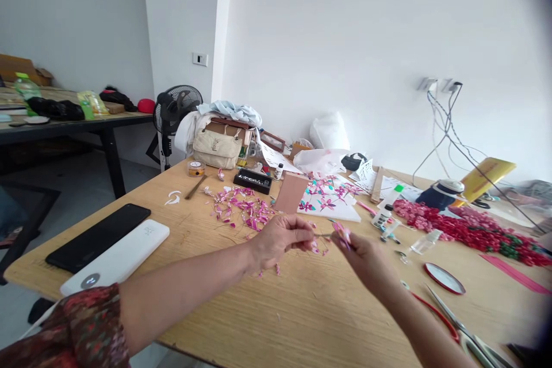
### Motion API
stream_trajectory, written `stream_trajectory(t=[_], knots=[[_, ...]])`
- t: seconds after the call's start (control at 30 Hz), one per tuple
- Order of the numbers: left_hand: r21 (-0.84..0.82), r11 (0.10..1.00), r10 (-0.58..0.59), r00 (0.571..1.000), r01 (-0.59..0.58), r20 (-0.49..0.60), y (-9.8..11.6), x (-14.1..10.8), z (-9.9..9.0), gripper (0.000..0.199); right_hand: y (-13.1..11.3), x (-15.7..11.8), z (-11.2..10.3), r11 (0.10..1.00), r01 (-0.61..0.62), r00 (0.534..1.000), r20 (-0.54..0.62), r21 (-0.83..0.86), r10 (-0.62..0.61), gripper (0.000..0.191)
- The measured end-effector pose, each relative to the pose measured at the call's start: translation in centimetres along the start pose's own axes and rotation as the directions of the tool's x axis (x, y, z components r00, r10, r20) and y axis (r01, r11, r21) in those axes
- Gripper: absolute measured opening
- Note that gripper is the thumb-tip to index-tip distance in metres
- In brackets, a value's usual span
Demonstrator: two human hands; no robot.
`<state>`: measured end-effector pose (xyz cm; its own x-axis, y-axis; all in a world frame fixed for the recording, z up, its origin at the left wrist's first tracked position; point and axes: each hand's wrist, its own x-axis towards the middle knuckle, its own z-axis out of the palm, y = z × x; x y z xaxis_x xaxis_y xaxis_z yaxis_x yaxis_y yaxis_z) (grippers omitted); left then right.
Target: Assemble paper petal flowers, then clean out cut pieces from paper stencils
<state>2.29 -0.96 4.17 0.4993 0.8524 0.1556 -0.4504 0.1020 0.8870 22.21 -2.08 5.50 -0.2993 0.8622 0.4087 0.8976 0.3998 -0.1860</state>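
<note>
Left hand [282, 237] and right hand [362, 252] hang over the worktop [310, 310], fingers pinched nearly together. From where I stand, 1 thin stem [322, 235] stretches between the 2, with a pink-purple flower [342, 234] at the right fingertips. Loose pink petals [254, 214] lie scattered just beyond; scissors [447, 309] rest beside the right forearm.

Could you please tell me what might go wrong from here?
The thin stem pinched between the left hand and right hand could bend, or the pink flower might be crushed.
The right forearm could brush the scissors lying nearby.
The patterned sleeve could nudge the white device near the table edge.
</note>
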Motion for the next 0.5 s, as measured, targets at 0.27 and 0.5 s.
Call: stream_trajectory(t=[0.27, 0.5], knots=[[0.604, 0.763, 0.291, 0.957, -0.232, -0.001, -1.4, 3.2, -0.4, 0.010, -6.1, -2.2, 0.8, 0.894, 0.330, 0.943, 0.158, -0.304, -0.294, 0.024], [0.610, 0.740, 0.047, 0.926, -0.284, 0.374, -0.8, 1.3, -0.7, 0.014, -1.4, 0.3, -4.3, 0.967, 0.183, 0.983, 0.026, -0.175, -0.182, 0.025]])
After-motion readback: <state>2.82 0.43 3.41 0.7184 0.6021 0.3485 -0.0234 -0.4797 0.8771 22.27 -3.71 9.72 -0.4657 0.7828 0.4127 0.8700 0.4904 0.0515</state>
